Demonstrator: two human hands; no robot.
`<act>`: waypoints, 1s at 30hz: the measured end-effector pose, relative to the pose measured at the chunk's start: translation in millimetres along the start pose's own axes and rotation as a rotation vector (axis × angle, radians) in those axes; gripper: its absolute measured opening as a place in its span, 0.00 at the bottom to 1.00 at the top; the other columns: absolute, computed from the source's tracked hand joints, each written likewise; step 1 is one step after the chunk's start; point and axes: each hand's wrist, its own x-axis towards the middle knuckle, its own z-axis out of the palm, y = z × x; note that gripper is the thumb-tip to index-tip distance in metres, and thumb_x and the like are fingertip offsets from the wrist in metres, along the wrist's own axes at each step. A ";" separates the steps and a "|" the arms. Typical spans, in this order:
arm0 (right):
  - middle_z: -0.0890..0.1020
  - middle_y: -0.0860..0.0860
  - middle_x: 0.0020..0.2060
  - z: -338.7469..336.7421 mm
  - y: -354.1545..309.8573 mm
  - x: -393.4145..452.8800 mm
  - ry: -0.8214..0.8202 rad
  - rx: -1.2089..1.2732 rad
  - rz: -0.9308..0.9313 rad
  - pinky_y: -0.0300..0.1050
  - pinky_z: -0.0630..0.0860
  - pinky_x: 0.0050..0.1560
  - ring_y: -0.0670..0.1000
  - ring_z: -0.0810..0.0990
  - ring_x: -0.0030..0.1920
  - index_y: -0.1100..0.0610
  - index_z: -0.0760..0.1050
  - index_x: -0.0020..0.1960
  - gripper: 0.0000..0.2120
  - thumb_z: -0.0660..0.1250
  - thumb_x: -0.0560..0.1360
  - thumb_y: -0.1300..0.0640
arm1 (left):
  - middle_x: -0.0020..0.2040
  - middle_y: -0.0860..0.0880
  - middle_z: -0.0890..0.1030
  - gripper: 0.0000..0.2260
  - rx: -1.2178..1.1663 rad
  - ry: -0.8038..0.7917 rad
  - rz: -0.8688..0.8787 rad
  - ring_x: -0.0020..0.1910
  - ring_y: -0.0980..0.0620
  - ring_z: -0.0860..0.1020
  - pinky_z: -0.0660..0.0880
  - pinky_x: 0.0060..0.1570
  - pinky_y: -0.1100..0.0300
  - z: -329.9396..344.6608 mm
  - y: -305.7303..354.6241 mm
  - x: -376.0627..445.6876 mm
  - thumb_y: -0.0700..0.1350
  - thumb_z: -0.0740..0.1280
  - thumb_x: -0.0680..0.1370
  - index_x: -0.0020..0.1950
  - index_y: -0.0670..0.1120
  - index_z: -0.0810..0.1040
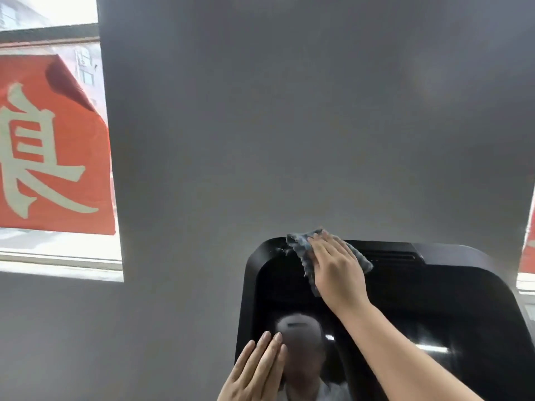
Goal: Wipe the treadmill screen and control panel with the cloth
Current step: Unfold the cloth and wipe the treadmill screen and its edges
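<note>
Cloth: small grey-blue rag, bunched, pressed flat against the top-left corner of the treadmill screen. Looks soft, light and limp, so it will fold or slide out unless pinned by a flat palm; best held spread under the whole hand, not pinched at an edge. Right hand lies on top of it, fingers extended and close together, pressing it to the glass rather than clamping it. Small whitish specks sit on the bezel just left of the cloth. Screen is glossy black, off, reflecting the person; likely smooth and slippery, and smear-prone. Left hand is open, fingers together, holding nothing, flat near the screen's lower-left edge; can't tell if it touches. Control panel not in view. Behind: grey wall, window at left with a red banner.
</note>
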 end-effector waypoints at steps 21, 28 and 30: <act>0.69 0.55 0.74 15.8 -39.9 30.1 -0.419 -0.056 -0.018 0.43 0.49 0.76 0.53 0.64 0.76 0.59 0.68 0.75 0.31 0.46 0.76 0.52 | 0.82 0.45 0.46 0.40 -0.316 -0.106 -0.469 0.82 0.48 0.46 0.44 0.79 0.52 33.7 -73.1 160.6 0.69 0.41 0.81 0.81 0.40 0.45; 0.54 0.49 0.80 -1.3 -28.7 45.3 -0.646 -0.092 -0.214 0.41 0.40 0.76 0.48 0.50 0.80 0.52 0.52 0.81 0.26 0.52 0.84 0.53 | 0.81 0.41 0.56 0.39 -0.353 -0.020 -0.491 0.80 0.46 0.54 0.45 0.79 0.56 28.0 -72.0 163.5 0.67 0.45 0.82 0.80 0.37 0.54; 0.56 0.51 0.80 -11.4 -9.7 42.9 -0.638 -0.249 -0.084 0.45 0.47 0.78 0.50 0.53 0.80 0.54 0.51 0.81 0.27 0.52 0.84 0.52 | 0.80 0.39 0.60 0.38 -0.303 -0.016 -0.461 0.80 0.43 0.58 0.52 0.78 0.51 27.8 -70.6 161.6 0.66 0.46 0.83 0.80 0.36 0.58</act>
